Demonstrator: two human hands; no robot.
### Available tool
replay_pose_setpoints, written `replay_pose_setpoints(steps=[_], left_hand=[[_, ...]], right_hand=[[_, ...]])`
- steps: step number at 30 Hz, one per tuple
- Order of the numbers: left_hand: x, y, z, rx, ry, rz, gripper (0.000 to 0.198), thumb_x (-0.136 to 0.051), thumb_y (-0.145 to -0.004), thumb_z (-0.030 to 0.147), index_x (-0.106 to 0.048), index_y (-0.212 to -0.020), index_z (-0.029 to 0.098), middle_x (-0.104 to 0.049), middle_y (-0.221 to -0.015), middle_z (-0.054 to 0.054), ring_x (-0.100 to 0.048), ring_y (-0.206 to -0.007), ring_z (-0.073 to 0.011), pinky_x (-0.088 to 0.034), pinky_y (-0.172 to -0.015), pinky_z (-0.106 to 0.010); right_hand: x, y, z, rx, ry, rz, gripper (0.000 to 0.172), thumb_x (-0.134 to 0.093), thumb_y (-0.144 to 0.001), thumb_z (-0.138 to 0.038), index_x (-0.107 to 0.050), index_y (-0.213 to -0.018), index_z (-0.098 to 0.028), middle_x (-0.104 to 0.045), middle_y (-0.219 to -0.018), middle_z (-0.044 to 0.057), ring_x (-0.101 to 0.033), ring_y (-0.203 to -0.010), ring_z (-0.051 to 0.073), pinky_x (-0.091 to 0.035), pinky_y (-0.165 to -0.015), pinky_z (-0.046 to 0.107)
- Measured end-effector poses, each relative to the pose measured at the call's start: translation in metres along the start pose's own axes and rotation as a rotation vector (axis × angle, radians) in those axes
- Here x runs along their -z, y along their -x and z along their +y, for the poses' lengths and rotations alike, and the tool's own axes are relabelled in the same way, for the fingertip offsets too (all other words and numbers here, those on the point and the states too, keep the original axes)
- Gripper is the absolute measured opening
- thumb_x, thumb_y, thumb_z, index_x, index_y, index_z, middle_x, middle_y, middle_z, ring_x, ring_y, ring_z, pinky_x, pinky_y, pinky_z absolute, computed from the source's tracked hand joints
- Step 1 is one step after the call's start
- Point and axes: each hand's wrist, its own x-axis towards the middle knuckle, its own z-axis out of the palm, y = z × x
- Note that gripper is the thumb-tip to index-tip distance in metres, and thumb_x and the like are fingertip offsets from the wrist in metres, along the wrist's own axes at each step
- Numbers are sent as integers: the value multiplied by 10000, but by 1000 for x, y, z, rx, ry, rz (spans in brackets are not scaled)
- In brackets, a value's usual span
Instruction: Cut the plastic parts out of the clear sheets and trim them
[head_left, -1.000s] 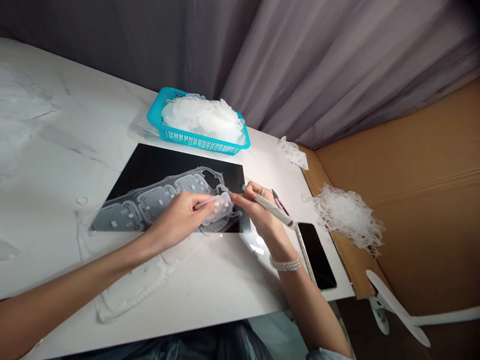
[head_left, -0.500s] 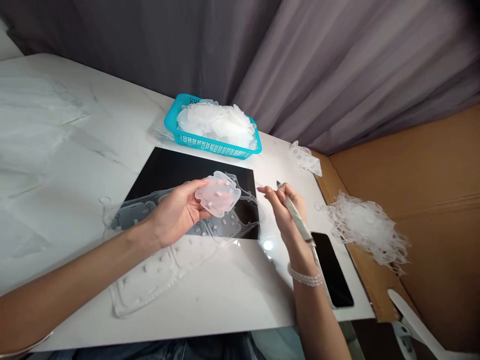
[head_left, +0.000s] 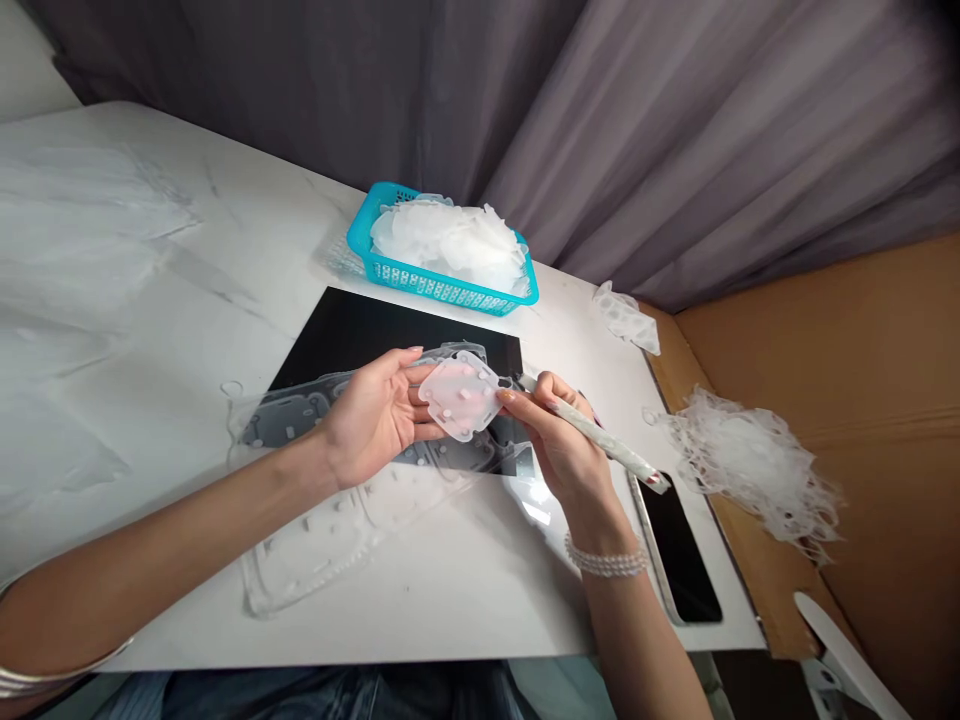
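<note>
My left hand point(head_left: 371, 422) lies palm up over a black board point(head_left: 397, 335), holding a translucent pinkish-white silicone piece point(head_left: 459, 396) with small raised nubs. My right hand point(head_left: 559, 450) grips a white-handled craft knife point(head_left: 604, 442), and its fingertip touches the piece's right edge. The knife's tip sits just right of the piece, partly hidden by my fingers. Beneath my hands, a clear moulded sheet with rounded cells point(head_left: 315, 535) lies across the board and the white marble table point(head_left: 150, 300).
A turquoise plastic basket point(head_left: 442, 285) heaped with translucent pieces stands beyond the board. To the right lie a tangled pile of white trimmings point(head_left: 750, 470), a smaller scrap point(head_left: 626, 318) and a black phone point(head_left: 675, 550). Cardboard point(head_left: 877, 350) and a grey curtain point(head_left: 525, 100) border the table.
My left hand has turned palm up, showing the silicone piece, and my right hand has come back to its edge with the knife. The whole view has shifted slightly.
</note>
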Motion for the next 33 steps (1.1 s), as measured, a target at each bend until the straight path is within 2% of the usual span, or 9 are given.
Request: replay_pose_setpoints(steps=[5, 7, 11, 15, 19, 23, 26, 29, 33], left_hand=[[4, 0, -6, -101, -83, 122, 613, -414, -953, 444, -436, -1468, 111, -504, -1492, -199, -552, -1318, -311, -499, -1055, -453], [3, 1, -8, -108, -89, 111, 631, -371, -961, 479, -418, -1475, 117, -462, -1527, -193, -513, -1359, -308, -483, -1079, -449], [-1, 4, -6, -46, 12, 6, 673, -314, -953, 526, -501, -1387, 47, -560, -1425, -234, -550, -1315, -345, -474, -1077, -485], [0, 5, -1, -36, 137, -14, 656, -354, -941, 529, -534, -1368, 65, -600, -1393, -206, -582, -1280, -339, -475, -1064, -484], [1, 6, 0, -8, 205, -48, 661, -381, -945, 520, -526, -1388, 51, -585, -1407, -215, -581, -1276, -352, -434, -1093, -506], [-1, 8, 0, 20, 229, -61, 632, -327, -989, 464, -500, -1408, 25, -574, -1402, -249, -548, -1306, -365, -392, -1109, -549], [-2, 8, 0, 32, 226, -67, 635, -319, -996, 471, -507, -1403, 21, -577, -1394, -255, -522, -1327, -374, -374, -1111, -575], [-2, 8, 0, 35, 212, -78, 642, -304, -997, 482, -531, -1383, 22, -592, -1375, -253, -532, -1313, -379, -362, -1113, -584], [-3, 9, 0, 18, 193, -94, 628, -295, -1001, 471, -551, -1366, 29, -615, -1342, -250, -555, -1287, -370, -367, -1113, -566]], right_hand=[[-10, 5, 3, 225, 97, 143, 483, -751, -817, -242, -300, -644, -238, -552, -596, -55, -686, -773, 164, -521, -757, 294], [-20, 11, 4, 278, 195, 91, 459, -722, -850, -256, -315, -638, -242, -646, -681, -14, -724, -918, 211, -540, -834, 333], [-29, 17, 4, 243, 276, -93, 387, -664, -902, -288, -364, -661, -242, -757, -930, 66, -695, -1131, 274, -547, -921, 392], [-12, 6, 5, 266, 150, 159, 402, -675, -902, -322, -356, -672, -242, -739, -824, 39, -701, -1121, 272, -532, -974, 425], [1, -2, 9, 144, 41, 162, 390, -720, -863, -329, -392, -676, -232, -712, -800, 24, -701, -1106, 262, -505, -1024, 439], [-6, 1, 10, 74, -26, 78, 370, -724, -860, -318, -421, -668, -227, -658, -770, 10, -689, -1079, 250, -520, -975, 414], [-14, 0, 8, 37, -91, 8, 357, -737, -843, -294, -422, -686, -231, -599, -750, -15, -665, -912, 189, -529, -850, 337], [-20, -3, 5, -23, -123, -50, 365, -745, -829, -253, -407, -694, -226, -455, -665, -59, -505, -666, 108, -439, -646, 232], [-24, -3, 5, -32, -114, -111, 371, -735, -809, -207, -377, -713, -224, -396, -653, -72, -363, -605, 93, -314, -566, 216]])
